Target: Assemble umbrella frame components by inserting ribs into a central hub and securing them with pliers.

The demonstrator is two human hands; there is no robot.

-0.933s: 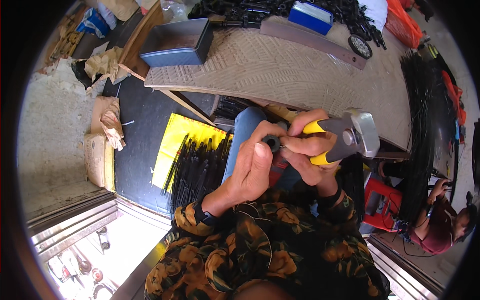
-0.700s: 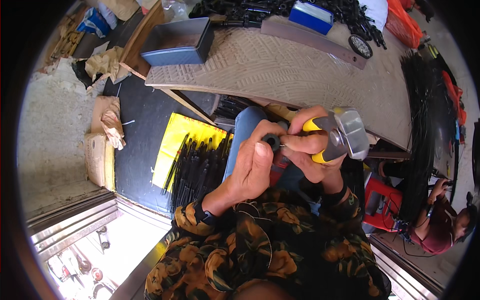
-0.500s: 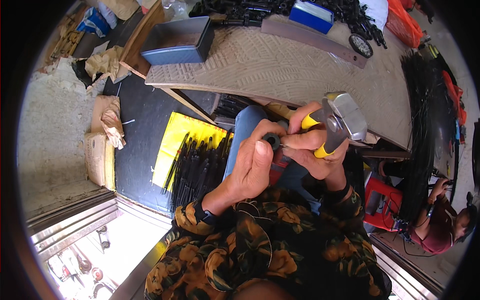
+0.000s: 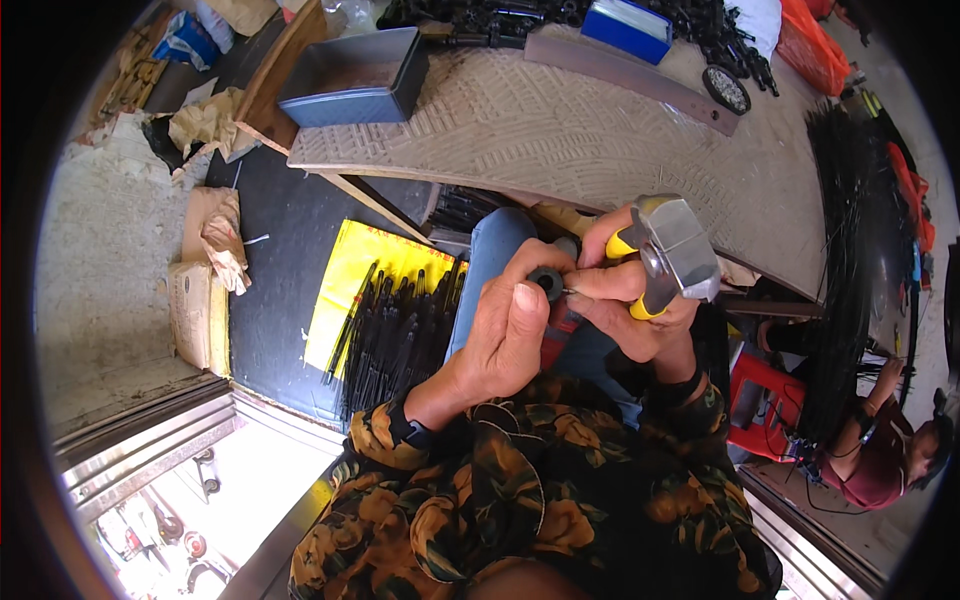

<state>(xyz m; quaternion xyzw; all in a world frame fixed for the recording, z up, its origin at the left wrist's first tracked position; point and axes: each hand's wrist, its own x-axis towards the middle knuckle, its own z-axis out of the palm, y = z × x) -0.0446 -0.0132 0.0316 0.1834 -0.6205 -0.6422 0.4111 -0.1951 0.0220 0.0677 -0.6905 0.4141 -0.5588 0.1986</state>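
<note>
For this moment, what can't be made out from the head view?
- Black part: mostly covered by the left hand; its shape is unclear.
- Hammer: the handle is hidden inside the right hand.
- Tray: contents too dim to tell.
- Black rods on the yellow sheet: too small to count.
- Person at the right: cut off by the fisheye rim.

Bright daylight fills the scene, glaring white at the lower left. Shadows are soft. Fisheye bending curves the edges into a black rim; focus stays sharp.

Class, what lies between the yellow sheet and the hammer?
In the head view: black rods, a jeans-clad knee, and both hands, left and right.
</note>
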